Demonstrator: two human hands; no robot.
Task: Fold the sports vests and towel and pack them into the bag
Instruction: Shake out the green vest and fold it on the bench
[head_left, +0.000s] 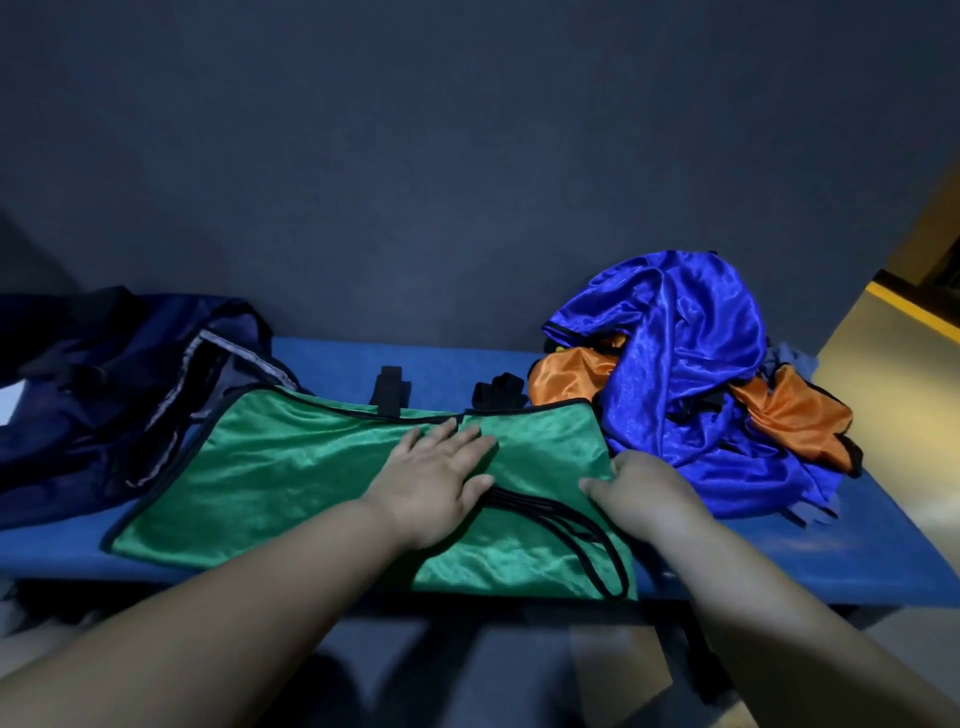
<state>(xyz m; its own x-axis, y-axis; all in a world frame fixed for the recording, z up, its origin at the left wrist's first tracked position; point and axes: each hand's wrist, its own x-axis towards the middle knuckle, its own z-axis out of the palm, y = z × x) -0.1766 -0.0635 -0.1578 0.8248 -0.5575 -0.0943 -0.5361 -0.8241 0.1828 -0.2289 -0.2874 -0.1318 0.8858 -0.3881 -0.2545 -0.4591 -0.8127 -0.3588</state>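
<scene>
Both bare forearms reach in over the front edge of the blue bench (831, 561), cut off at the elbows by the bottom of the view. The left hand (441, 480) lies palm down on the green vest (291, 467), fingers (457, 436) straight and slightly spread, pressing the cloth flat and gripping nothing. The right hand (641, 491) sits at the vest's right edge with its back up and the thumb stretched leftward onto the fabric. Its other fingers bend down out of sight, so I cannot tell whether they pinch the cloth.

The green vest is spread flat along the middle of the bench. It is shiny, trimmed in black, and its black-edged armhole loops lie near the front edge. Its left end touches the dark navy bag (93, 415), which slumps open at the bench's left end and is partly cut off by the frame.

At the right end sits a crumpled heap of blue vests (685, 353) with orange vests (571, 382) tangled through it. A scrap of grey-blue cloth (795, 358) is mostly hidden behind the heap. Two black strap ends (390, 388) poke out past the vest's far edge, and what they belong to is hidden.
</scene>
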